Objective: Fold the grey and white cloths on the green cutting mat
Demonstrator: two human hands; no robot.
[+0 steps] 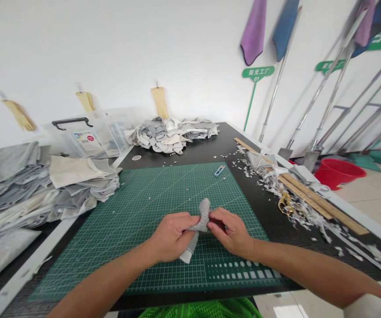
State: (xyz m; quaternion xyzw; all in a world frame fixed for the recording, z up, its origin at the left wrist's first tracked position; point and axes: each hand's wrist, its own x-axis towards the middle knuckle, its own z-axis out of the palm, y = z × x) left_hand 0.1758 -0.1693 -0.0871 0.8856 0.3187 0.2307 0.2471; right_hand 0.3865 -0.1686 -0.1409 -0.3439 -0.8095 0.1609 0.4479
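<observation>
Between my two hands is a small grey fabric piece (205, 211), bunched and stuffed-looking, held above the green cutting mat (150, 190). One rounded end points up, and a flatter strip with a pale end hangs below my left hand (176, 234). That hand pinches the cloth with thumb and forefinger. From the other side, the fingers of my right hand (229, 230) grip the same piece near its middle. Part of the cloth is hidden behind the fingers. Further back on the mat lies a pair of blue thread snips (220, 170).
Folded grey fabric (84, 172) is stacked at left, near a clear plastic box (92, 140). More cloth scraps (170, 132) lie at the back. On the right are wooden rulers (322, 201), gold-handled scissors (285, 204) and shredded trimmings (269, 183). A red bucket (337, 173) stands beyond the table.
</observation>
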